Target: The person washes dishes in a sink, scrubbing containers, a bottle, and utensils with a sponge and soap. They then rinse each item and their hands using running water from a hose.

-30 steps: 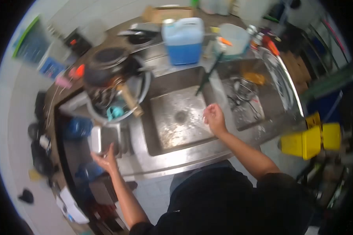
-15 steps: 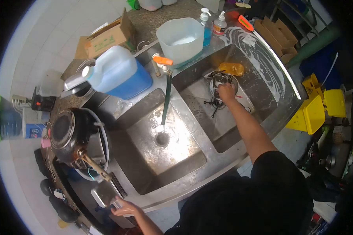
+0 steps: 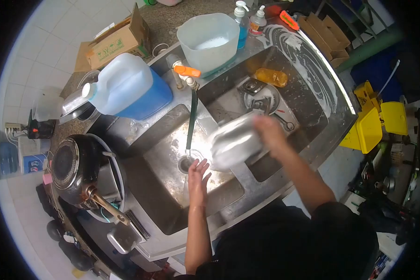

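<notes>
My right hand grips a shiny metal container, smeared by motion, above the divider between the two basins. Over the left basin my left hand is raised with fingers apart, holding nothing, near the drain. A dark green hose hangs from the tap with an orange handle into that basin. In the right basin lie a round metal dish, scissors-like handles and an amber bottle.
On the left, a blackened pan rests on a full tub, beside a small metal container. Behind the basins stand a jug of blue liquid, a translucent tub and pump bottles. Foam covers the right ledge.
My right hand has come up from the right basin and left, now with the metal container. My left hand has moved from the lower-left counter to over the left basin.
</notes>
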`<control>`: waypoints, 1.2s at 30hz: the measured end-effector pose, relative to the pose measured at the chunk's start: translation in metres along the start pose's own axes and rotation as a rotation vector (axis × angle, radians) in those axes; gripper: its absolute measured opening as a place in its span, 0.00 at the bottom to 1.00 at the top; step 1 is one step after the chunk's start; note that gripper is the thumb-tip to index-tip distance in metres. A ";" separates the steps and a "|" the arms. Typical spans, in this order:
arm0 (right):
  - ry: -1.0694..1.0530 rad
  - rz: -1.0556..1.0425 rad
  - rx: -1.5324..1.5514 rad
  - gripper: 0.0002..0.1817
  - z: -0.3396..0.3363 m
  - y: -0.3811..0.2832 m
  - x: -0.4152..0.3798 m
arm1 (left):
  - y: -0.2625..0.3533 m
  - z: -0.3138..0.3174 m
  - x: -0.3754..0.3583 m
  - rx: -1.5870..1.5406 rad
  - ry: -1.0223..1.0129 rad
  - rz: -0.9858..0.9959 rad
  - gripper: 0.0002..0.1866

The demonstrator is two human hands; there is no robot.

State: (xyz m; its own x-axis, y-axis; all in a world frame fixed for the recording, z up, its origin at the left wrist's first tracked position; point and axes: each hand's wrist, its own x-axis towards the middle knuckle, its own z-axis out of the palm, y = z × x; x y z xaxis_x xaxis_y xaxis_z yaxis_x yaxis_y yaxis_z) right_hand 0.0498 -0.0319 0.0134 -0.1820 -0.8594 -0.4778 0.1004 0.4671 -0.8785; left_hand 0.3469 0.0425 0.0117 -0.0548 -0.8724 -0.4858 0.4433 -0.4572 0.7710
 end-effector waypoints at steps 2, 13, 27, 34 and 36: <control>-0.176 -0.012 -0.077 0.15 0.069 0.011 -0.032 | -0.024 -0.052 0.002 -0.105 0.112 -0.101 0.37; -0.423 0.088 0.102 0.25 0.250 0.110 0.021 | -0.076 -0.193 0.076 0.549 0.510 -0.070 0.20; -0.231 -0.119 -0.552 0.22 0.210 0.113 0.025 | -0.060 -0.189 0.089 -0.259 0.446 -0.296 0.18; -0.405 -0.052 -0.256 0.23 0.232 0.131 0.033 | -0.059 -0.178 0.086 -0.121 0.375 -0.350 0.18; -0.484 0.019 -0.075 0.22 0.239 0.109 0.015 | -0.056 -0.166 0.102 0.403 0.184 -0.136 0.17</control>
State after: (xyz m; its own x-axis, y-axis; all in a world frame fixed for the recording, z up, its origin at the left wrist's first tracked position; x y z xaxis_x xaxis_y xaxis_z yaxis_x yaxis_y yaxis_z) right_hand 0.2919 -0.0439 -0.0897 0.2971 -0.8401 -0.4539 0.0257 0.4823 -0.8757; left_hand 0.4652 0.0082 -0.1497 0.0873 -0.7710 -0.6308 0.0577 -0.6283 0.7758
